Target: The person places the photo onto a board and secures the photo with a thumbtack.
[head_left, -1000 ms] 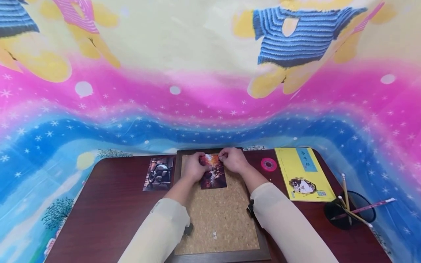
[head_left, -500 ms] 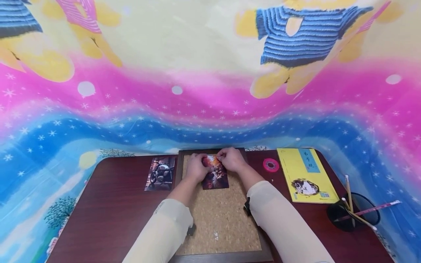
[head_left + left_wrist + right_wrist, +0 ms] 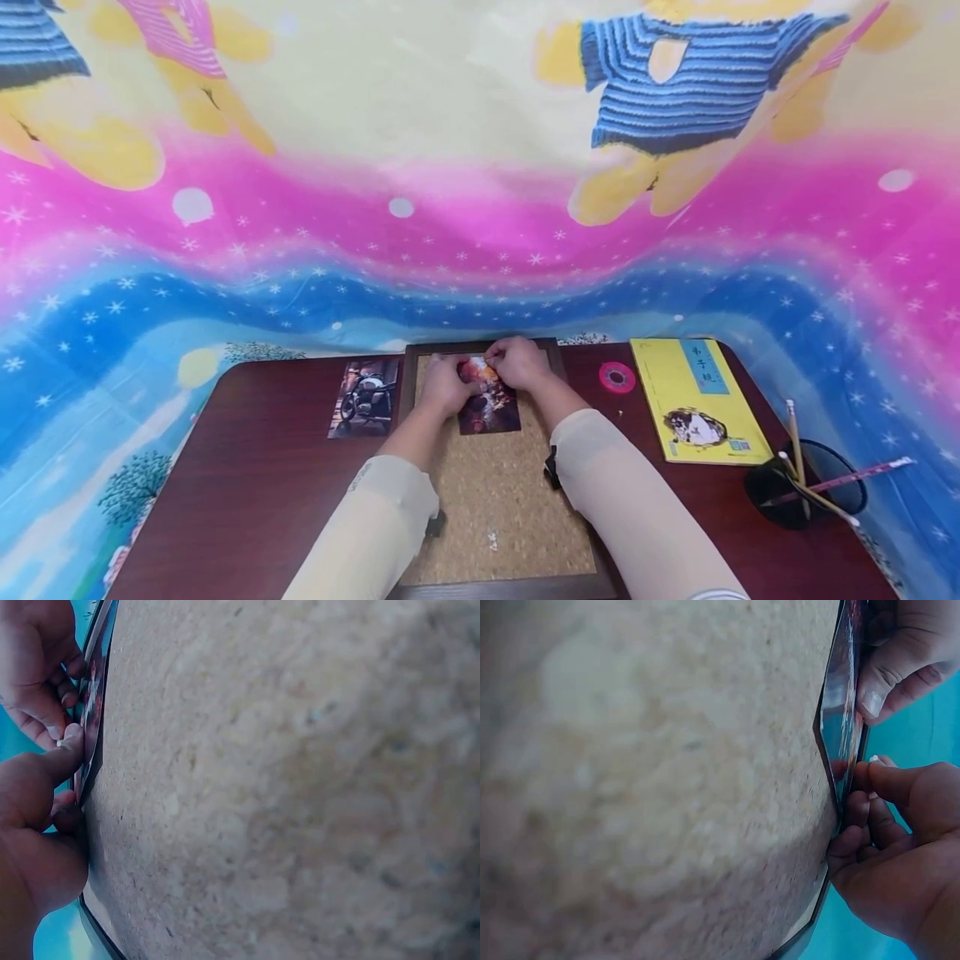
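Note:
A dark photo print with orange light [image 3: 491,408] lies near the top of the framed cork board [image 3: 517,492]. My left hand [image 3: 447,387] holds its left side, the thumb resting on the picture. At its top edge my right hand [image 3: 521,364] pinches a tiny white push pin [image 3: 874,759] between thumb and forefinger; its point is hidden. In the left wrist view both hands meet at the photo's edge, the left hand [image 3: 37,832] below the right hand [image 3: 37,667]. Several small white pieces, probably more pins [image 3: 492,540], lie low on the cork.
Left of the board lies a motorcycle photo [image 3: 365,398] on the dark red table [image 3: 247,475]. To the right are a pink round case [image 3: 617,377], a yellow book [image 3: 697,408] and a black mesh cup [image 3: 776,496] with several pencils. A printed curtain hangs behind.
My right hand has shifted slightly left along the photo's top edge, closer to the left hand. The left hand stays at the photo's left side.

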{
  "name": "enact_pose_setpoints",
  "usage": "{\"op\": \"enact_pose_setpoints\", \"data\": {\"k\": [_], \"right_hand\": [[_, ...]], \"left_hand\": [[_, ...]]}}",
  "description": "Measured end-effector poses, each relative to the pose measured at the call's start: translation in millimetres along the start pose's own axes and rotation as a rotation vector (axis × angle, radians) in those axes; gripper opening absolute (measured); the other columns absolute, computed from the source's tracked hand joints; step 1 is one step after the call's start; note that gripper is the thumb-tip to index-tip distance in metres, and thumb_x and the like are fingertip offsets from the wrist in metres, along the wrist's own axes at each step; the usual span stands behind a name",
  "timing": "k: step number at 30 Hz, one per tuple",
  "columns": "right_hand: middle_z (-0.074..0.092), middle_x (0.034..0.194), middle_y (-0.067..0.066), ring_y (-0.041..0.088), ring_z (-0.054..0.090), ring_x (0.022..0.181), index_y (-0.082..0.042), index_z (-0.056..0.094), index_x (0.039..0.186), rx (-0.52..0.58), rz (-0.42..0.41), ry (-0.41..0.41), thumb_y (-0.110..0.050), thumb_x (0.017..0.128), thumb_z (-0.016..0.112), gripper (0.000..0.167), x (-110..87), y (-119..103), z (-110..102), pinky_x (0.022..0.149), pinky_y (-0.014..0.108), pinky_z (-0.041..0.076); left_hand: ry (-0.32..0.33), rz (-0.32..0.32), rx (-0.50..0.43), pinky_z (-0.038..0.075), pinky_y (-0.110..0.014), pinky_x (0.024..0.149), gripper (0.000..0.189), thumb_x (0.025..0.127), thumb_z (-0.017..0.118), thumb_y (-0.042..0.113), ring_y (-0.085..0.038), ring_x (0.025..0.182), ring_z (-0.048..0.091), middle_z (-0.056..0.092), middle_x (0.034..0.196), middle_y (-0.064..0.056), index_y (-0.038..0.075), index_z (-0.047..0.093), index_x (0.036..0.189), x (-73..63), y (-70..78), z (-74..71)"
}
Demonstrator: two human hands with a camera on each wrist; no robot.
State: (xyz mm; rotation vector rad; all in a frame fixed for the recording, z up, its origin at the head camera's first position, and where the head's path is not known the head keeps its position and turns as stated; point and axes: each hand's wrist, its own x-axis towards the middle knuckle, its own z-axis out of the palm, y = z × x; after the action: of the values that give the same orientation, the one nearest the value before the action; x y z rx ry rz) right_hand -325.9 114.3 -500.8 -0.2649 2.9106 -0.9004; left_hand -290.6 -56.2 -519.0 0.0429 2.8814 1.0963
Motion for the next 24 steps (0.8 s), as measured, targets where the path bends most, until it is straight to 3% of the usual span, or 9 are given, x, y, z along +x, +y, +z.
{"op": "enact_pose_setpoints", "data": {"k": [12,24], "right_hand": [[0.075,0.115,0.003,0.024,0.067,0.111,-0.017,0.081,0.108,-0.048,-0.029,-0.073,-0.019,0.101,0.065,0.017,9.9,-7,6,0.096,0.040,0.053],[0.075,0.111,0.002,0.023,0.068,0.106,-0.015,0.080,0.109,-0.110,-0.029,-0.122,-0.021,0.102,0.064,0.019,17.6,-12,5,0.097,0.040,0.054]], "left_hand": [[0.018,0.009,-0.016,0.045,-0.046,0.108,0.065,0.082,0.089,0.032,-0.037,0.126,0.052,0.060,0.132,-0.021,0.008,0.066,0.137,-0.6,-4.9,1.6],[0.030,0.020,-0.023,0.046,-0.045,0.106,0.064,0.081,0.090,0.033,-0.036,0.124,0.053,0.061,0.131,-0.020,0.009,0.067,0.136,0.7,-7.6,4.2]]}}
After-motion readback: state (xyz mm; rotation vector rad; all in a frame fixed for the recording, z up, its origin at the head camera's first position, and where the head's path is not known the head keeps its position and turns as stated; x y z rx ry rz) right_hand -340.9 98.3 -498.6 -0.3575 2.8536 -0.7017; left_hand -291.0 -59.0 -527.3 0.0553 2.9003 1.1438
